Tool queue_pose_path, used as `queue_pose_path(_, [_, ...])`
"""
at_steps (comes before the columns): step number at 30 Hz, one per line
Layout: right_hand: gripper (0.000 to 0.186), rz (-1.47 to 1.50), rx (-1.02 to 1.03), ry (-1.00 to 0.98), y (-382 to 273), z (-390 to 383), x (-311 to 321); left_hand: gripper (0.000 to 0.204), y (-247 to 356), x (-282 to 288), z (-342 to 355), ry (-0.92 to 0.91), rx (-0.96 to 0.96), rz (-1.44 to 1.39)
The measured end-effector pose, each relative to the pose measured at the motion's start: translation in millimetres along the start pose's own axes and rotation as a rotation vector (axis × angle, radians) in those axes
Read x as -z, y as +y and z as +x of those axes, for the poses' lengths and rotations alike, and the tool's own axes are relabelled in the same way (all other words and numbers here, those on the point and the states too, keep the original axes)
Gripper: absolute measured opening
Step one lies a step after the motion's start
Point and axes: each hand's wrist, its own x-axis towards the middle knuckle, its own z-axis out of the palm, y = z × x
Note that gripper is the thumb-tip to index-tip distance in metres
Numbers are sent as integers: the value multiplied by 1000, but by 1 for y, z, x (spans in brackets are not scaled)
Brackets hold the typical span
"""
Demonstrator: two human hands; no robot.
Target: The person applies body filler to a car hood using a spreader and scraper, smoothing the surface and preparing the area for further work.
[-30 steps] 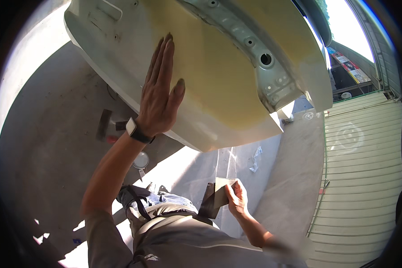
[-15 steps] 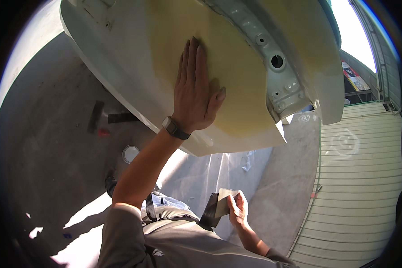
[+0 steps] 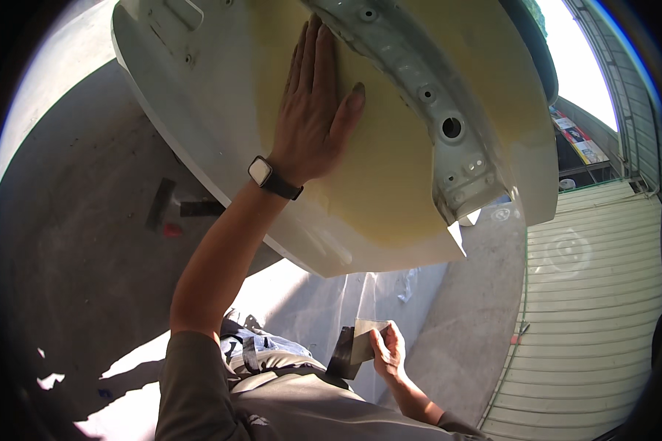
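Observation:
A white car body panel [image 3: 221, 140] fills the upper middle, with a broad yellowish patch [image 3: 382, 162] on its smooth face. My left hand [image 3: 309, 121] lies flat on that patch, fingers stretched out and close together, thumb apart; it holds nothing. A dark-strapped watch [image 3: 274, 178] sits on its wrist. Low in front of my body, my right hand [image 3: 391, 351] pinches a tan sheet of sandpaper [image 3: 365, 341] between thumb and fingers. Behind the sheet shows a black flat piece [image 3: 341, 356]; whether the two are joined I cannot tell.
The panel's metal inner edge [image 3: 419, 92] has several holes. On the grey floor [image 3: 73, 228] at left lie dark strips [image 3: 160, 203] and a small red thing [image 3: 172, 230]. A pale ribbed surface [image 3: 588, 309] runs along the right, with a shelf rack [image 3: 585, 165] beyond it.
My left hand has slid farther up the yellowish patch, away from my body. The panel sits slightly lower in view. My right hand keeps its hold on the sandpaper, nearly in place.

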Motion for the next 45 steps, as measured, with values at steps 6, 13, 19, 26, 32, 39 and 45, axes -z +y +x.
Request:
queue_pose_path(6, [13,40,14,-12,-3,-1,1,86,32,12,-58,-56,49,50])
queue_pose_path(13, [13,-61,61,-7,-10,-1,-1,83,-36,47,2,-51,14,306])
queue_pose_path(19, [13,107,79,-108,-29,-2,-17,82,-3,46,-28,-186,23,198])
queue_pose_path(26, [26,238,240,-249,-106,35,-88,56,73,149,-120,-679,658,-632])
queue_pose_path(32, [32,-146,234,-161,-197,64,-163,14,8,228,-82,-723,971,-529])
queue_pose_path(39, [34,-233,553,144,-277,108,-216,11,-55,266,-61,-614,1232,-877])
queue_pose_path(45, [21,-592,867,339,-269,95,-263,34,-60,276,-47,-496,1332,-1119])
